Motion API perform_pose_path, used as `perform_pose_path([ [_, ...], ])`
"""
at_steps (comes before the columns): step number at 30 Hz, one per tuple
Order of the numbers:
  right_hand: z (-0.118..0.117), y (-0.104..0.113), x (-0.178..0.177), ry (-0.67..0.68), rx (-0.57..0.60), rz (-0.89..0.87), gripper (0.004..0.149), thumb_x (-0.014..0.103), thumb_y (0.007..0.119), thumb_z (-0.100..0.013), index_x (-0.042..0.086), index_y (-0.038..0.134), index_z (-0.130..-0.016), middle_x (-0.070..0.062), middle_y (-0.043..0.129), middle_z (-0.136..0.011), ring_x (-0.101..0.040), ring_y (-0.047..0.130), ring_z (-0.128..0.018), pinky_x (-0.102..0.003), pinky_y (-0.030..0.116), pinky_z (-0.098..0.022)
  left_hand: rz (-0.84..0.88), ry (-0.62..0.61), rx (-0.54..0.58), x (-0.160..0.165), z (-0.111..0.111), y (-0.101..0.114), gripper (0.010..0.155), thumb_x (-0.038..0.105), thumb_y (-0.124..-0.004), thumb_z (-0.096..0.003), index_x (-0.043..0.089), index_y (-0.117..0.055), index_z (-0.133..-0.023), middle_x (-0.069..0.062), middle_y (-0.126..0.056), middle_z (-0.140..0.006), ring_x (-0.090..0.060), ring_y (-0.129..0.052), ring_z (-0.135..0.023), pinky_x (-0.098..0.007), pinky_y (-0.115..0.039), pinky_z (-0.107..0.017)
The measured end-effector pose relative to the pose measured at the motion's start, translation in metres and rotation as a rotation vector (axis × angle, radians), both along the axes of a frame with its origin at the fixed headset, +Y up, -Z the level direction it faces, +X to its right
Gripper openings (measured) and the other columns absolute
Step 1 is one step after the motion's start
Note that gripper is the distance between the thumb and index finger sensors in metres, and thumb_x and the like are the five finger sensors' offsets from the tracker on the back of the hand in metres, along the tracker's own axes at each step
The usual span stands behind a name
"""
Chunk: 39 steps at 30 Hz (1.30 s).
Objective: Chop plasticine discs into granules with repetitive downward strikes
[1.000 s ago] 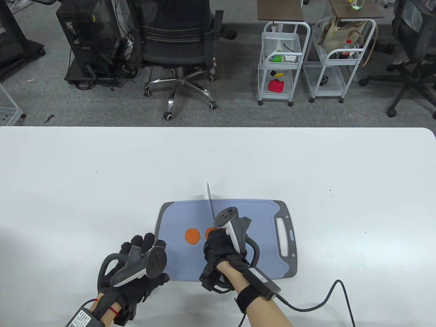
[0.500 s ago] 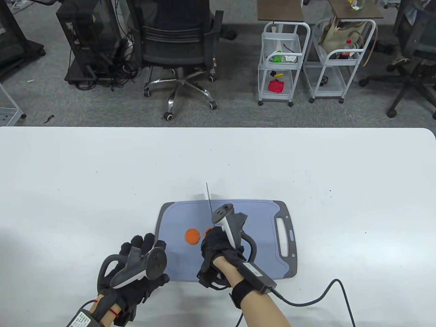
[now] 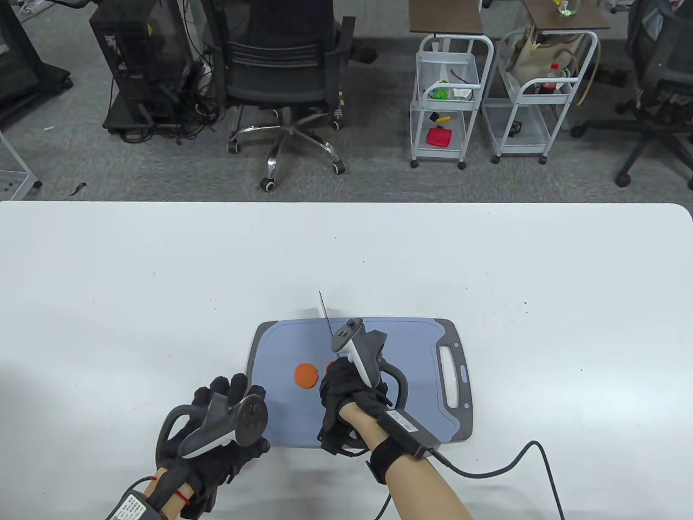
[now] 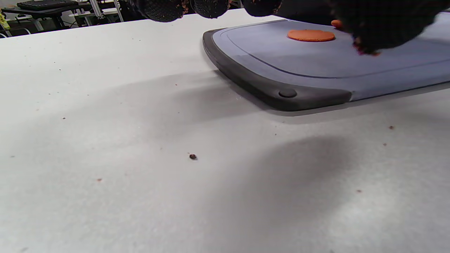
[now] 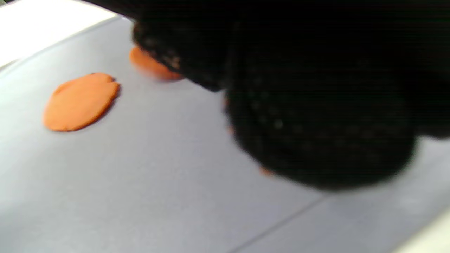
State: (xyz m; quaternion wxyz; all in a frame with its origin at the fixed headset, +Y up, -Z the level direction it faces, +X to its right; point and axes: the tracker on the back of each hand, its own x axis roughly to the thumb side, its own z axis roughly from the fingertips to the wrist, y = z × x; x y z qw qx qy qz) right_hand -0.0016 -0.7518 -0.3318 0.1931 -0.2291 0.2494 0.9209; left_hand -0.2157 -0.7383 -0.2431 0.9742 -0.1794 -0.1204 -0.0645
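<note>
A blue-grey cutting board [image 3: 411, 346] lies on the white table. One whole orange plasticine disc [image 3: 306, 375] sits on its left half. A second orange disc [image 3: 330, 366] beside it is mostly hidden under my right hand [image 3: 341, 387]. My right hand grips a knife by the handle; its thin blade [image 3: 326, 317] points away over the board's far edge. My left hand [image 3: 233, 390] lies open at the board's near left corner and holds nothing. The right wrist view shows both discs [image 5: 81, 102] [image 5: 147, 65] under the blurred glove. The left wrist view shows the board [image 4: 267, 88] and the whole disc [image 4: 311, 35].
The board's handle slot [image 3: 448, 375] is at its right end. A black cable [image 3: 514, 471] trails from my right wrist across the table. Small crumbs [image 4: 192, 156] dot the table by the board. Chairs and carts stand on the floor beyond the table.
My right hand and the knife have shifted a little left, the blade tip swinging left. More of the second disc is covered. My left hand has barely moved.
</note>
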Motion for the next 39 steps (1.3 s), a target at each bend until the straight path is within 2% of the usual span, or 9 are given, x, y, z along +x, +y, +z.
perform_pose_path([
  [6,-0.026,0.014,0.004,-0.017,-0.106,-0.028,0.057,0.053,0.069,-0.05,0.004,0.074,-0.079,0.0,0.098,-0.04,-0.021,0.114,-0.008,-0.048,0.097,-0.015,0.005,-0.002,0.003,0.001,0.001,0.001,0.092,0.066,-0.064,-0.0318,0.026,-0.04,-0.111,-0.018,-0.035,-0.123,-0.054,-0.047,-0.109,-0.068,-0.042,-0.075],
  [9,-0.018,0.024,0.006,-0.046,-0.198,-0.104,0.057,0.051,0.069,-0.051,0.002,0.073,-0.081,-0.003,0.099,-0.043,-0.022,0.115,-0.01,-0.048,0.097,-0.015,0.002,0.001,-0.004,0.0,0.0,0.0,0.091,0.066,-0.064,-0.0318,0.027,-0.04,-0.111,-0.018,-0.035,-0.123,-0.054,-0.047,-0.109,-0.068,-0.042,-0.075],
  [14,-0.001,0.0,-0.003,-0.027,0.005,-0.016,0.058,0.052,0.07,-0.049,0.003,0.072,-0.08,-0.001,0.098,-0.041,-0.021,0.115,-0.008,-0.048,0.097,-0.014,-0.007,-0.002,-0.01,0.001,0.0,-0.001,0.091,0.066,-0.064,-0.0317,0.027,-0.041,-0.111,-0.018,-0.035,-0.123,-0.053,-0.047,-0.109,-0.068,-0.042,-0.075],
  [16,-0.006,-0.002,-0.004,-0.052,0.014,-0.024,0.058,0.052,0.069,-0.05,0.003,0.071,-0.08,0.0,0.097,-0.041,-0.02,0.114,-0.008,-0.048,0.097,-0.014,-0.011,-0.001,-0.011,0.001,0.0,0.0,0.091,0.066,-0.064,-0.0317,0.027,-0.041,-0.111,-0.018,-0.035,-0.123,-0.054,-0.047,-0.109,-0.068,-0.042,-0.075],
  [21,-0.027,0.018,0.004,-0.047,-0.149,-0.061,0.057,0.051,0.07,-0.05,0.003,0.073,-0.08,-0.002,0.099,-0.041,-0.022,0.115,-0.009,-0.049,0.097,-0.015,-0.006,0.0,-0.018,0.0,0.0,0.0,0.091,0.066,-0.064,-0.0318,0.027,-0.041,-0.111,-0.018,-0.036,-0.123,-0.054,-0.047,-0.109,-0.068,-0.042,-0.075],
  [24,-0.019,0.027,0.007,-0.048,-0.212,-0.105,0.058,0.051,0.069,-0.052,0.001,0.073,-0.081,-0.004,0.099,-0.043,-0.022,0.115,-0.011,-0.048,0.097,-0.015,-0.014,0.005,-0.032,0.0,-0.001,-0.002,0.091,0.066,-0.064,-0.0318,0.027,-0.041,-0.111,-0.018,-0.036,-0.123,-0.054,-0.047,-0.109,-0.068,-0.042,-0.075],
  [30,0.001,-0.003,-0.002,-0.077,-0.012,-0.098,0.058,0.052,0.07,-0.049,0.002,0.071,-0.08,-0.001,0.098,-0.041,-0.021,0.115,-0.008,-0.048,0.097,-0.014,-0.025,-0.005,-0.03,0.002,0.0,-0.001,0.091,0.066,-0.064,-0.0317,0.027,-0.041,-0.111,-0.018,-0.036,-0.123,-0.054,-0.048,-0.109,-0.068,-0.042,-0.075],
  [34,-0.007,0.007,0.002,-0.003,-0.04,-0.048,0.057,0.052,0.07,-0.051,0.004,0.074,-0.081,0.0,0.098,-0.042,-0.02,0.115,-0.009,-0.047,0.097,-0.015,-0.012,-0.006,-0.031,0.002,0.001,-0.001,0.091,0.066,-0.064,-0.0317,0.027,-0.041,-0.111,-0.018,-0.036,-0.123,-0.053,-0.048,-0.109,-0.068,-0.042,-0.075],
  [39,0.007,0.017,-0.005,0.096,0.036,0.003,0.055,0.051,0.07,-0.053,0.005,0.074,-0.083,-0.001,0.098,-0.043,-0.02,0.114,-0.01,-0.047,0.096,-0.016,0.001,0.001,-0.019,-0.001,0.0,0.001,0.091,0.066,-0.064,-0.0318,0.027,-0.041,-0.111,-0.018,-0.036,-0.123,-0.053,-0.048,-0.109,-0.068,-0.042,-0.075],
])
